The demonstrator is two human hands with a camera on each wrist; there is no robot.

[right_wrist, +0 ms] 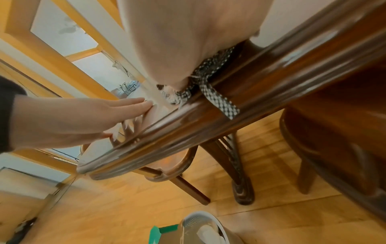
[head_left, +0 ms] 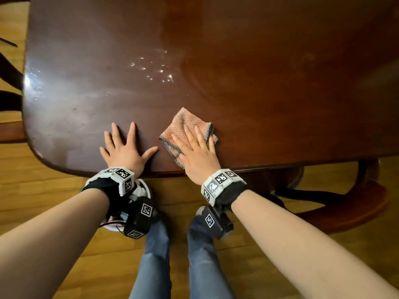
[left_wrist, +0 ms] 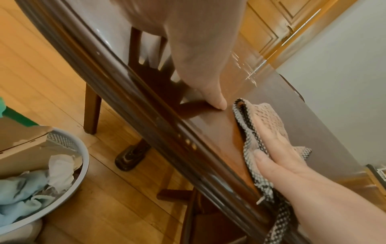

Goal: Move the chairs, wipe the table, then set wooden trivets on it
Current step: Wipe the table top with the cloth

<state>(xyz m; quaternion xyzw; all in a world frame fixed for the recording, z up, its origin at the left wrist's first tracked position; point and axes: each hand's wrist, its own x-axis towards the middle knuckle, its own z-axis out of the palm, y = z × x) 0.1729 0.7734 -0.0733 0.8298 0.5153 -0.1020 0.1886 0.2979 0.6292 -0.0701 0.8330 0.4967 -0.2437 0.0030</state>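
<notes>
Nearest the viewer, the person's jeans-clad legs stand on the plank floor, partly masked by both forearms. At the near rim of the dark wooden table, the left hand lies flat on bare tabletop, fingers straight and spread, holding nothing. Just beside it, the right hand presses flat, fingers straight and close together, on a pink cleaning cloth with a black-and-white checked border; the cloth's far corner projects beyond the fingertips, and a border strip hangs over the table edge. Palm contact beneath either hand is hidden. Farther out, wet streaks glint on the tabletop. The wrist views show a grey basket on the floor and, dimly, part of a chair beyond the table.
</notes>
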